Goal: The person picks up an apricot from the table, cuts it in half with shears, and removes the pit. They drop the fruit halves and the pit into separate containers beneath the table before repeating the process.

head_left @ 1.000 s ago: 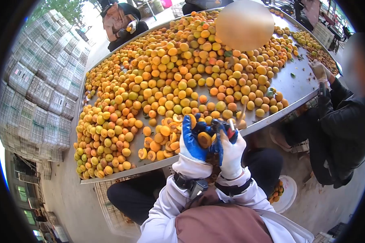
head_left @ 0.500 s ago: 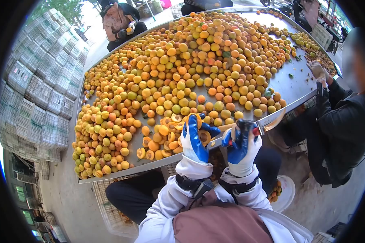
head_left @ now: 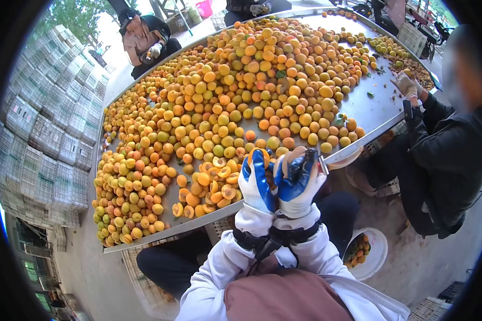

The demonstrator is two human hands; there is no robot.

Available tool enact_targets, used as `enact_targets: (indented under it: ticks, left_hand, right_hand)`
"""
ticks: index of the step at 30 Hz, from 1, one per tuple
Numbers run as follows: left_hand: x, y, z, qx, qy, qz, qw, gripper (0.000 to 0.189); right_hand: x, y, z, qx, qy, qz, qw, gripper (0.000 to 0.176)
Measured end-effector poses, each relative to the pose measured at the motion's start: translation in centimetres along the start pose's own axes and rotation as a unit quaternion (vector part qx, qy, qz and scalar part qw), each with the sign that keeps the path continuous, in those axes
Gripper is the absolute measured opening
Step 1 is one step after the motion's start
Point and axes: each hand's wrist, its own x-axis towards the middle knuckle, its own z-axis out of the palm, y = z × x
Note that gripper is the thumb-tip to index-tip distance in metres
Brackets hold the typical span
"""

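My left hand [head_left: 257,184], in a white glove with blue coating, is curled around an orange apricot [head_left: 258,155] at the table's near edge. Close beside it, my right hand [head_left: 298,179], gloved the same way with dark fingertips, is closed around a small tool with a metal end [head_left: 323,165] pointing right. The two hands nearly touch. Split apricot halves [head_left: 214,184] lie just left of my left hand. Whole apricots [head_left: 209,107] are heaped over the metal table [head_left: 381,99] beyond both hands.
A person [head_left: 450,150] sits at the right, gloved hands over the table. Another person [head_left: 144,40] is across it at the upper left, and a third is partly visible at the top. Stacked crates [head_left: 48,144] stand left. A white bucket [head_left: 377,257] with fruit sits below right.
My right hand has moved left, up against my left hand. The view has shifted, showing more of the bucket. The far-left person's head is now visible.
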Motion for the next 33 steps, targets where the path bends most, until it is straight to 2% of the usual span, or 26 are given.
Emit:
enact_targets:
  ticks: [3,4,5,6,7,8,9,10,11,12,14,15,16,17,19,20,21,23,25,28,30,32,33]
  left_hand:
    - [0.6,0.1,0.0,-0.018,0.025,-0.006,1.000,0.042]
    - [0.5,0.1,-0.2,0.054,0.019,0.041,0.998,0.040]
    - [1.2,-0.9,-1.1,0.133,0.020,0.110,0.985,0.037]
    - [2.5,-3.0,-2.4,0.207,0.018,0.179,0.962,0.035]
    - [3.7,-5.7,-5.4,0.479,-0.006,0.424,0.768,0.046]
    - [5.6,-9.6,-7.8,0.406,-0.033,0.300,0.863,0.054]
    - [3.3,-5.2,-5.7,0.534,-0.001,0.422,0.733,0.052]
    - [4.4,-7.5,-7.5,0.451,-0.014,0.284,0.846,0.052]
    - [6.5,-10.9,-9.8,0.151,-0.026,0.123,0.980,0.053]
    - [2.7,-5.3,-6.9,0.515,-0.001,0.351,0.782,0.052]
    - [3.1,-5.9,-7.2,0.404,-0.012,0.267,0.875,0.047]
    - [3.2,-6.2,-7.0,0.281,-0.010,0.204,0.938,0.043]
    - [2.9,-5.5,-6.5,0.154,-0.007,0.133,0.979,0.041]
    - [1.4,-2.5,-4.1,0.069,-0.010,0.092,0.993,0.040]
    - [1.5,-1.3,-3.3,-0.058,0.011,-0.008,0.998,0.036]
    - [1.5,-1.1,-3.1,-0.124,0.022,-0.057,0.990,0.035]
    - [2.7,-3.1,-5.7,-0.057,-0.016,-0.039,0.997,0.037]
    - [2.8,-3.4,-5.7,-0.079,-0.014,-0.061,0.995,0.038]
    - [2.7,-2.8,-5.0,-0.169,-0.025,-0.115,0.979,0.042]
    - [2.5,-1.3,-3.9,-0.208,-0.038,-0.162,0.964,0.043]
    - [3.2,-1.8,-4.1,-0.236,-0.058,-0.170,0.955,0.042]
    - [3.6,-1.9,-4.0,-0.177,-0.011,-0.109,0.978,0.040]
    - [3.7,-1.6,-4.1,-0.126,-0.015,-0.049,0.991,0.039]
  right_hand:
    - [0.5,0.6,0.3,-0.052,0.005,-0.015,0.999,0.030]
    - [0.4,0.5,0.9,-0.067,0.018,-0.018,0.997,0.029]
    - [-0.2,1.1,-0.4,-0.074,0.009,0.036,0.997,0.025]
    - [-1.1,3.0,-2.1,-0.201,-0.003,-0.045,0.979,0.019]
    - [-1.9,4.5,-3.2,-0.356,-0.001,-0.133,0.925,0.019]
    - [-2.2,5.3,-3.7,-0.501,0.006,-0.219,0.837,0.023]
    - [-2.2,3.7,-1.5,-0.281,0.070,-0.051,0.956,0.021]
    - [-2.2,2.3,0.8,-0.030,0.121,0.118,0.985,0.020]
    - [-1.9,3.1,0.2,-0.036,0.116,0.117,0.986,0.018]
    - [-1.5,3.8,-0.4,-0.040,0.111,0.117,0.986,0.018]
    - [-0.7,3.9,-0.1,-0.001,0.118,0.152,0.981,0.021]
    - [-0.4,4.1,-0.2,0.056,0.066,0.141,0.986,0.024]
    - [-0.1,3.7,0.3,0.085,0.066,0.162,0.981,0.026]
    - [0.1,3.3,0.6,0.090,0.068,0.165,0.980,0.026]
    - [0.3,3.7,0.0,0.131,0.057,0.182,0.973,0.027]
    - [0.4,3.0,0.9,0.037,0.064,0.187,0.980,0.040]
    - [0.2,2.8,0.8,0.067,0.039,0.202,0.976,0.038]
    - [0.0,2.5,1.1,0.097,0.011,0.217,0.971,0.037]
    - [-0.3,2.4,1.6,-0.129,0.014,0.099,0.987,0.031]
    - [0.1,2.7,0.5,-0.057,-0.003,0.130,0.990,0.027]
    - [0.1,2.7,0.4,-0.042,-0.010,0.134,0.990,0.026]
    - [-0.1,3.0,0.4,-0.024,0.024,0.143,0.989,0.028]
    - [-0.2,2.8,0.1,0.039,-0.008,0.162,0.986,0.028]
